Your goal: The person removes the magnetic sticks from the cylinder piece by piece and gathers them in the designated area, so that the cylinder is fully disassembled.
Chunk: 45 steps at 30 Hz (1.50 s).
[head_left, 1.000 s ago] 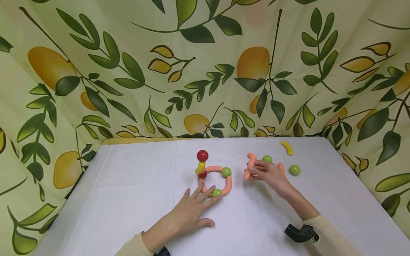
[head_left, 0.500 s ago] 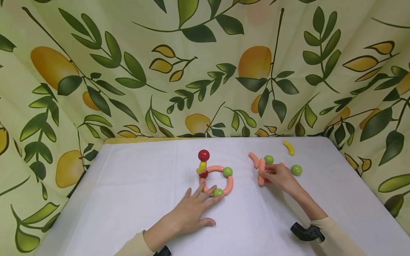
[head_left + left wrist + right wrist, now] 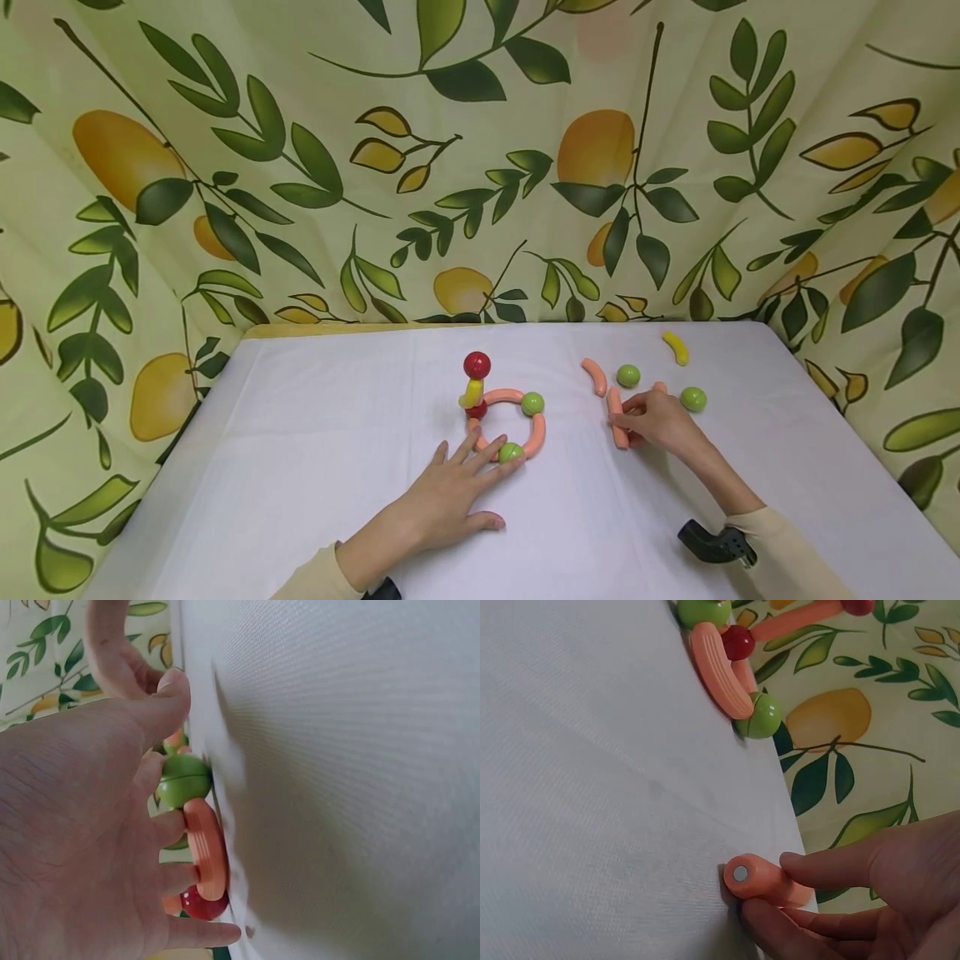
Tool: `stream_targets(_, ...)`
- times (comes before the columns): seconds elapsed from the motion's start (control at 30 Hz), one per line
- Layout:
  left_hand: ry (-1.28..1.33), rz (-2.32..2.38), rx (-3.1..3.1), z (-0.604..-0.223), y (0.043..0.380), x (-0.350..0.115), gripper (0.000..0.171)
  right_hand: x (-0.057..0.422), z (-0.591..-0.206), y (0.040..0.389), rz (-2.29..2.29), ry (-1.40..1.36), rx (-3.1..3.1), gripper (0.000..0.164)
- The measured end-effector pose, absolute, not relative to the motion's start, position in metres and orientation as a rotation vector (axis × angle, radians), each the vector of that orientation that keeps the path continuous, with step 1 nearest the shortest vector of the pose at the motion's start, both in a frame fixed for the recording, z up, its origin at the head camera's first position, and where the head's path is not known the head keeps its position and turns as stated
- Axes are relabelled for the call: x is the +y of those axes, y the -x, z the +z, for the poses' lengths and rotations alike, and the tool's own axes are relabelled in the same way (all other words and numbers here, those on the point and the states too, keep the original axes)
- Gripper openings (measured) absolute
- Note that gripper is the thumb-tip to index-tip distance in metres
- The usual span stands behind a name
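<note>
In the head view, my left hand (image 3: 450,492) lies spread with straight fingers at the near side of a ring of curved orange sticks (image 3: 537,433) and balls. Its fingertips reach the near green ball (image 3: 511,452) and a curved stick (image 3: 206,847). On the ring's left, a lower red ball (image 3: 476,411) bears a yellow curved piece (image 3: 472,393) and an upper red ball (image 3: 477,364). To the right, my right hand (image 3: 663,421) pinches an orange toy stick (image 3: 621,437) between thumb and fingers, close over the cloth. A silver disc (image 3: 740,873) shows in its end.
Around my right hand lie a curved orange stick (image 3: 595,377), a green ball (image 3: 628,376), another green ball (image 3: 693,399) and a partly hidden orange stick (image 3: 660,387). Farther back is a yellow curved piece (image 3: 677,347). A patterned curtain (image 3: 480,208) hangs behind the white-covered table (image 3: 322,400).
My right hand has carried the orange stick rightward, then down and toward me, away from the curved stick and green ball behind. My left hand keeps its place at the ring.
</note>
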<state>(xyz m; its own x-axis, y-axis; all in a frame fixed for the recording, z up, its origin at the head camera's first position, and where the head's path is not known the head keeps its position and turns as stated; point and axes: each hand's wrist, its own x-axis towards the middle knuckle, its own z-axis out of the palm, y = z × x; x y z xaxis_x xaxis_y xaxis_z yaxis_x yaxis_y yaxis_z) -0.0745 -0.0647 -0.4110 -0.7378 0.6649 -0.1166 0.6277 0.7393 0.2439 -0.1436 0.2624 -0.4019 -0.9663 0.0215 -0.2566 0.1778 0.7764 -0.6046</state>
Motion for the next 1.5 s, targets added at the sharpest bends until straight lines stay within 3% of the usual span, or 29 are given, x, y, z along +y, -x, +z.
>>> stream_targets(0.5, -1.025, 0.291, 2.745, -0.412, 0.074, -0.064, 0.076, 0.263, -0.401, 0.143, -0.931, -0.134, 2.762, 0.037)
stream_targets(0.77, -1.029, 0.285, 2.739, -0.412, 0.073, -0.064, 0.075, 0.263, -0.393, 0.139, -0.950, -0.121, 2.768, 0.044)
stream_targets(1.2, -1.055, 0.295, 2.763, -0.406, 0.074, -0.067, 0.070, 0.243, -0.391, 0.131, -1.082, 0.251, 2.935, 0.029)
stream_targets(1.33, -1.138, 0.362, 2.796, -0.394, 0.076, -0.069, 0.065, 0.231, -0.393, 0.129, -1.151, 0.327, 2.940, 0.031)
stream_targets(1.5, -1.433, 0.587, 2.947, -0.379, 0.082, -0.073, 0.055, 0.214, -0.397, 0.128, -1.170, 0.384, 2.900, 0.038)
